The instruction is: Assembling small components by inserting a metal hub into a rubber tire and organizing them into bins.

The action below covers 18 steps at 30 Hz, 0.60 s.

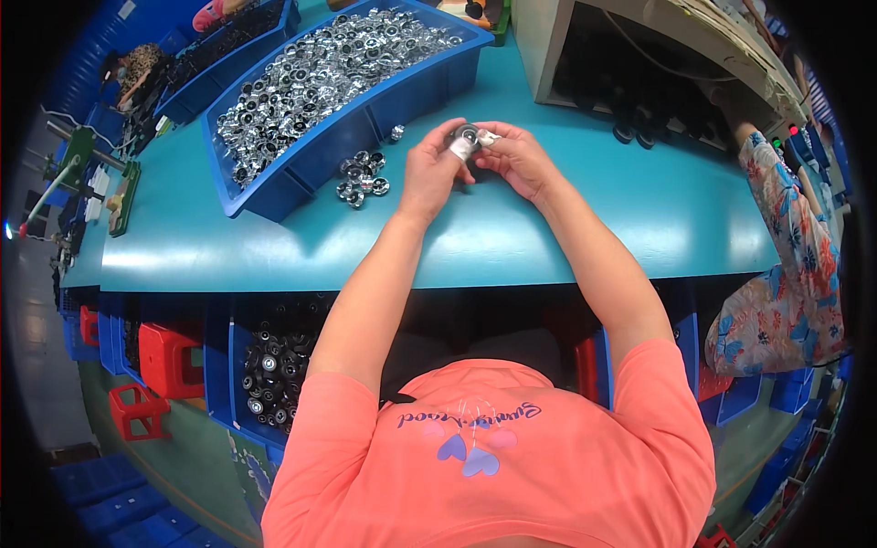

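Note:
Above the teal table, my left hand [431,173] and my right hand [521,163] meet with fingers curled around one small round part [468,133]. It looks shiny and dark, and the fingers cover much of it. White wraps show on the digits of both hands. Just left of my left hand, several loose silvery round parts [361,179] lie in a cluster on the table, with a single one [396,133] a little farther back. Beyond them stands a long blue bin [365,128] heaped with similar shiny parts [320,73].
At the back right, a pale box-like housing [545,55] has dark round pieces [635,130] at its opening. A green metal fixture [124,196] stands on the left. Below the table edge sits a bin of dark round parts [274,370]. A person in a floral garment [790,256] is on the right.

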Tool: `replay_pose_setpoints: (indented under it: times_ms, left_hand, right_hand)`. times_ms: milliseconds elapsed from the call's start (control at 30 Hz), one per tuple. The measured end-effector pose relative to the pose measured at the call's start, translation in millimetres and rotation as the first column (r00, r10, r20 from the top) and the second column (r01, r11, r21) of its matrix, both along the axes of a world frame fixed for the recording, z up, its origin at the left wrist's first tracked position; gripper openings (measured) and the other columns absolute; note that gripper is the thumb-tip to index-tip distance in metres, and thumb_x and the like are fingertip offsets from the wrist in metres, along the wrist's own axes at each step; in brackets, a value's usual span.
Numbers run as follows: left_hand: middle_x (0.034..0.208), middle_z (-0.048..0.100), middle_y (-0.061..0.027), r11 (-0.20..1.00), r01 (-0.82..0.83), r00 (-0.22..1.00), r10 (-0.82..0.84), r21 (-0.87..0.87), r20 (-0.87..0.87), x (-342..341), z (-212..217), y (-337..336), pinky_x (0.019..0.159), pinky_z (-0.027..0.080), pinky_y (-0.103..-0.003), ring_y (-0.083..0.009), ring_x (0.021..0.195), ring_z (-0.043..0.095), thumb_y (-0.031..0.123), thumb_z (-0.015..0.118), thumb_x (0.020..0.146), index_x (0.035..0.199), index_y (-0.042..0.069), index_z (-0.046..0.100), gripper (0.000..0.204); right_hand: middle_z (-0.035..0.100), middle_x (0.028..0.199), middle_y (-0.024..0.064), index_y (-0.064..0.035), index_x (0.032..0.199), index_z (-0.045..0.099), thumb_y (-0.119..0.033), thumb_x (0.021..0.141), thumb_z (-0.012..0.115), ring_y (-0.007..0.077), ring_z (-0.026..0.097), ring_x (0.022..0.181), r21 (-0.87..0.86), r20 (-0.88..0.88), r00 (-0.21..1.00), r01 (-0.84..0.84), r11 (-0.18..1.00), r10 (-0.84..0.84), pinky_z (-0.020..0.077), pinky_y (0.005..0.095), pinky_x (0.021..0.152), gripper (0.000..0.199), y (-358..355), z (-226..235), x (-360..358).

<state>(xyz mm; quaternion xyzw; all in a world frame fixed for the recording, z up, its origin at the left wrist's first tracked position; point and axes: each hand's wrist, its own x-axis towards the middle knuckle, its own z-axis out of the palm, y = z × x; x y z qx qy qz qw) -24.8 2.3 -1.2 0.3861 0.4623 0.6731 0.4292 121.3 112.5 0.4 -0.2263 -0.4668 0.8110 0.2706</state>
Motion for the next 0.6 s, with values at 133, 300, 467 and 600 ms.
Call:
replay_pose_setpoints:
  times_ms: [133, 300, 467, 600]
  left_hand:
    - [0.112, 0.069, -0.0058, 0.998, -0.052, 0.99, 0.055, 0.022, -0.128, 7, 0, -1, 0.063, 0.057, -0.025, -0.0109, 0.087, 0.066, 0.003, 0.072, 0.094, 0.142, -0.001, 0.055, 0.051]
    - [0.11, 0.069, -0.0054, 0.991, -0.134, 0.948, 0.127, -0.005, -0.293, 12, 1, -2, 0.064, 0.055, -0.024, -0.0105, 0.088, 0.067, 0.007, 0.075, 0.092, 0.135, 0.0, 0.06, 0.047]
    - [0.109, 0.069, -0.0053, 0.961, -0.254, 0.704, 0.262, 0.111, -0.66, -7, 42, -80, 0.083, 0.056, -0.03, -0.0145, 0.094, 0.068, 0.011, 0.081, 0.084, 0.126, 0.0, 0.063, 0.047]
    - [0.106, 0.068, -0.0087, 0.914, -0.396, 0.46, 0.119, -0.083, -0.88, -60, 67, -230, 0.083, 0.055, -0.035, -0.021, 0.093, 0.068, 0.01, 0.081, 0.081, 0.128, 0.001, 0.062, 0.052]
  right_hand:
    - [0.072, 0.105, 0.0073, -0.0003, 0.122, 0.068, -0.021, 0.099, 0.071, 0.0146, 0.069, 0.092, 0.007, -0.024, 0.999, 0.033, 0.999, -0.033, 0.0561, 0.0261, 0.078, 0.031, -5, 3, -1]
    - [0.072, 0.092, 0.006, -0.0014, 0.113, 0.073, -0.027, 0.101, 0.068, 0.0117, 0.067, 0.084, 0.291, 0.128, 0.989, 0.039, 0.956, -0.08, 0.0551, 0.0253, 0.072, 0.028, 5, -4, 2]
    - [0.072, 0.079, 0.0077, -0.0057, 0.102, 0.078, -0.028, 0.098, 0.07, 0.0146, 0.067, 0.075, 0.701, 0.213, 0.872, 0.179, 0.69, -0.442, 0.0554, 0.0295, 0.071, 0.024, 6, 15, 11]
    - [0.073, 0.093, 0.0129, -0.0092, 0.099, 0.079, -0.02, 0.086, 0.075, 0.0296, 0.07, 0.088, 0.919, 0.026, 0.625, 0.291, 0.264, -0.78, 0.0565, 0.0405, 0.083, 0.017, 55, 10, 45]
